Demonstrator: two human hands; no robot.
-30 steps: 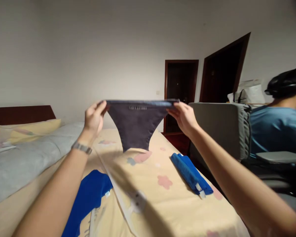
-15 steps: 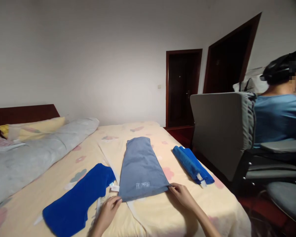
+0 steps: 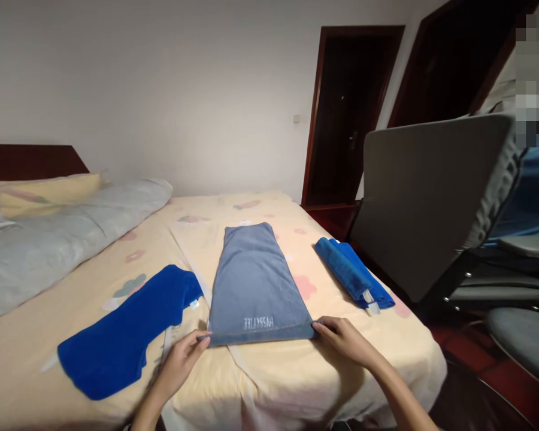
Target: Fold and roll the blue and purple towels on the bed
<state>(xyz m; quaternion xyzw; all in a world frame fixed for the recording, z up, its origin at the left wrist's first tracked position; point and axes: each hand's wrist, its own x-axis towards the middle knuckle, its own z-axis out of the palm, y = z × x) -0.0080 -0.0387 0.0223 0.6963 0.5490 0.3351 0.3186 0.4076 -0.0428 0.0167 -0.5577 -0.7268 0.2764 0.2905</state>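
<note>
A grey-blue towel (image 3: 255, 281) with white lettering lies lengthwise on the bed. Its near edge is turned up in a narrow fold below the lettering. My left hand (image 3: 185, 354) pinches the left end of that fold, and my right hand (image 3: 341, 336) pinches the right end. To the left, close to my left hand, is a bright blue cloth (image 3: 126, 332) lying flat with a small white tag. Right of the towel sits a folded, partly rolled blue towel (image 3: 353, 274) with white labels at its near end.
The bed (image 3: 247, 383) has a cream patterned sheet. A long grey rolled quilt (image 3: 72, 236) and a yellow pillow (image 3: 49, 194) lie at the left. Beyond the bed's right edge stands a grey-backed chair (image 3: 422, 197) with a person in blue, partly visible.
The towel's near edge has been turned up into a narrow fold, both hands still at its corners. The camera view has tilted downward.
</note>
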